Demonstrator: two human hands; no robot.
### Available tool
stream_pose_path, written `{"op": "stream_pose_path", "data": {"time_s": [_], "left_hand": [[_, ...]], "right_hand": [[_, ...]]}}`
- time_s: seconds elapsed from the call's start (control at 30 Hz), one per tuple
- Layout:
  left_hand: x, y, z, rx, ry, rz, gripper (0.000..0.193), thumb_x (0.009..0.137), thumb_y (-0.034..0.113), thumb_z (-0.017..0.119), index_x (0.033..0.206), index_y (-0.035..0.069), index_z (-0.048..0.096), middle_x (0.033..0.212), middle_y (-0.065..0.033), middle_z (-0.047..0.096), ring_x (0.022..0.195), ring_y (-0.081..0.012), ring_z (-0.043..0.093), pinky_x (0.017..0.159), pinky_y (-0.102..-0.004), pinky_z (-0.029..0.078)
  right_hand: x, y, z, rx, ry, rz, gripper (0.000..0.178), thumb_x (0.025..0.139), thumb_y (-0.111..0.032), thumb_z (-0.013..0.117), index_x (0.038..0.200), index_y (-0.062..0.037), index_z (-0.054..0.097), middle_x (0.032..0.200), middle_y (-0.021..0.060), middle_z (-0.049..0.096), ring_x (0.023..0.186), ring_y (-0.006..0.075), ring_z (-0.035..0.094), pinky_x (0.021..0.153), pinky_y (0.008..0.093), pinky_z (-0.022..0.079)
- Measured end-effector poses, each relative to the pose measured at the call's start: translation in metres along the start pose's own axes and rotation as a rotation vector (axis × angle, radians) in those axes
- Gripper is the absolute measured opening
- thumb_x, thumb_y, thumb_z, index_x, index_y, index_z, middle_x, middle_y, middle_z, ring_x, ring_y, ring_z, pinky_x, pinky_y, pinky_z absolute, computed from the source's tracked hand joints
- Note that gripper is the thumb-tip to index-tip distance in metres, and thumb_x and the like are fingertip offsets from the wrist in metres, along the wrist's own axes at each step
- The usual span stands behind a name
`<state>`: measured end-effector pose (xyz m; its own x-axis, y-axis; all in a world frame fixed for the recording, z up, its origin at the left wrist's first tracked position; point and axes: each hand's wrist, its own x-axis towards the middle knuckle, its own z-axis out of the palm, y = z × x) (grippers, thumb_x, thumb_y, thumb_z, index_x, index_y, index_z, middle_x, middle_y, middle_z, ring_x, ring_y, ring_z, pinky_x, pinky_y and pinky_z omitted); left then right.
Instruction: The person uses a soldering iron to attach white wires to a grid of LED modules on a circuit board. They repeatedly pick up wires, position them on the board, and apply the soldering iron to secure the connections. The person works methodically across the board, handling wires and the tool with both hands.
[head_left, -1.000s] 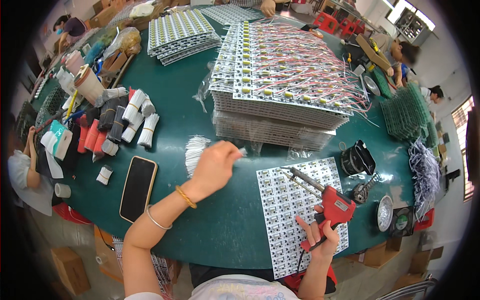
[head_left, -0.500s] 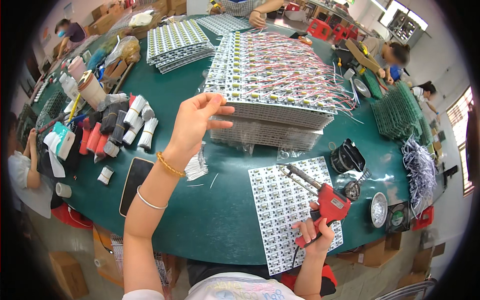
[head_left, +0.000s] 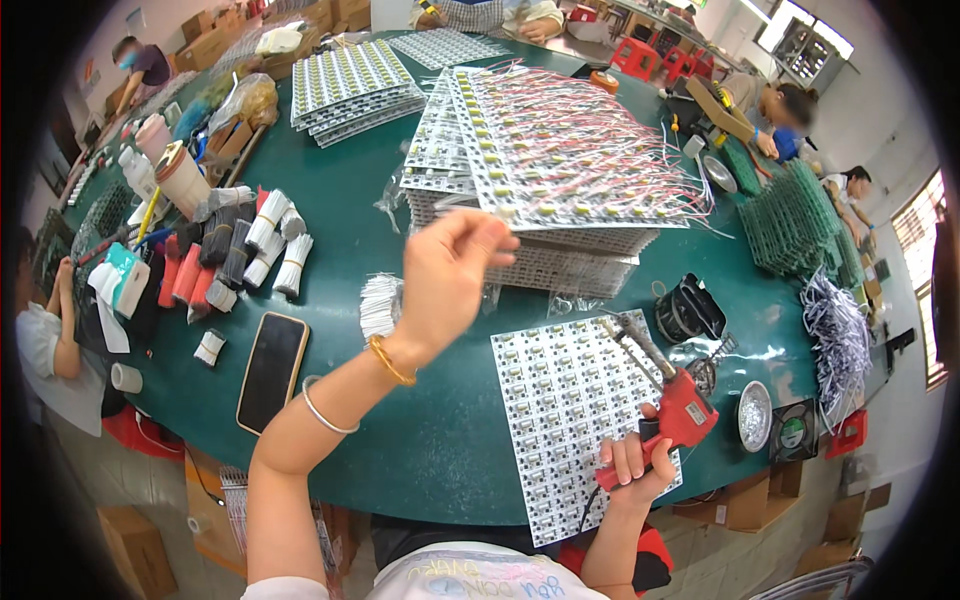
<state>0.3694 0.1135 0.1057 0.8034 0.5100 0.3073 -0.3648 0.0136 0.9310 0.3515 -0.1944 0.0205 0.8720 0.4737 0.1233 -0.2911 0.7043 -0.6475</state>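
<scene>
My left hand (head_left: 450, 280) is closed at the near left corner of the top circuit board panel (head_left: 492, 185), pinching its edge. Rows of yellow parts and many red and white wires cover that panel. It lies askew on a tall stack of similar panels (head_left: 435, 150), whose left part shows beneath it. In my right hand (head_left: 640, 472) is a red soldering gun (head_left: 686, 412), its metal tip pointing up and left. Under the gun, a white circuit board panel (head_left: 545, 400) without wires lies flat on the green table (head_left: 420, 440).
Loose white wires (head_left: 380, 303) and a phone (head_left: 273, 372) lie left of the panel. Bundled wires (head_left: 265, 220) and cups stand farther left. On the right are a black holder (head_left: 690, 308), a metal bowl (head_left: 754, 416) and green racks (head_left: 795, 225). Other people work around the table.
The wired top panel has shifted right and turned, baring the panels under its left side. My left hand has moved right and slightly down with it. The soldering gun has moved slightly right and down.
</scene>
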Motion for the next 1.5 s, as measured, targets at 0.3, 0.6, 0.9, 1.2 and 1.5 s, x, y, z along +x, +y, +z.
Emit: {"op": "stream_pose_path", "data": {"time_s": [0.3, 0.6, 0.9, 1.2, 1.5], "left_hand": [[-0.050, -0.005, -0.007, 0.237, -0.225, 0.027, 0.014, 0.097, 0.007, 0.053, 0.098, -0.005, 0.059, 0.097, -0.0147, 0.067, 0.087, -0.0199, 0.069, 0.073, -0.0294, 0.057], [-0.070, -0.031, -0.022, 0.235, -0.156, -0.113, 0.013, 0.096, 0.009, 0.055, 0.094, -0.003, 0.060, 0.075, -0.0095, 0.067, 0.064, -0.0111, 0.063, 0.061, -0.0240, 0.052], [-0.078, -0.083, -0.029, 0.588, -0.157, -0.023, 0.008, 0.088, 0.010, 0.062, 0.089, 0.002, 0.063, 0.086, -0.0118, 0.068, 0.067, -0.0265, 0.062, 0.060, -0.0358, 0.050], [-0.079, -0.083, -0.028, 0.624, -0.216, -0.037, 0.011, 0.088, 0.007, 0.063, 0.096, 0.000, 0.065, 0.087, -0.0130, 0.068, 0.065, -0.0256, 0.061, 0.059, -0.0340, 0.050], [-0.083, -0.082, -0.031, 0.599, -0.237, -0.044, 0.008, 0.088, 0.005, 0.063, 0.092, 0.000, 0.066, 0.081, -0.0126, 0.065, 0.061, -0.0240, 0.060, 0.056, -0.0320, 0.048]], "right_hand": [[-0.002, 0.000, -0.006, 0.032, -0.002, -0.064, 0.052, 0.096, -0.039, 0.049, 0.133, -0.0034, 0.045, 0.050, -0.0042, 0.035, 0.040, 0.0111, 0.036, 0.064, 0.0379, 0.042], [0.004, 0.000, -0.011, -0.008, 0.011, -0.026, 0.050, 0.098, -0.038, 0.047, 0.134, -0.0024, 0.043, 0.049, -0.0039, 0.036, 0.041, 0.0099, 0.036, 0.074, 0.0394, 0.040], [0.008, 0.003, -0.007, -0.060, 0.188, 0.018, 0.052, 0.094, -0.036, 0.055, 0.130, 0.0001, 0.047, 0.049, -0.0018, 0.037, 0.039, 0.0124, 0.035, 0.084, 0.0460, 0.046], [0.009, 0.002, -0.007, -0.087, 0.246, 0.052, 0.053, 0.092, -0.035, 0.056, 0.129, 0.0014, 0.046, 0.048, -0.0015, 0.037, 0.039, 0.0125, 0.036, 0.089, 0.0502, 0.047], [0.012, -0.005, -0.017, -0.051, 0.159, 0.080, 0.048, 0.098, -0.031, 0.048, 0.132, 0.0021, 0.040, 0.050, -0.0015, 0.037, 0.041, 0.0130, 0.039, 0.092, 0.0526, 0.043]]}}
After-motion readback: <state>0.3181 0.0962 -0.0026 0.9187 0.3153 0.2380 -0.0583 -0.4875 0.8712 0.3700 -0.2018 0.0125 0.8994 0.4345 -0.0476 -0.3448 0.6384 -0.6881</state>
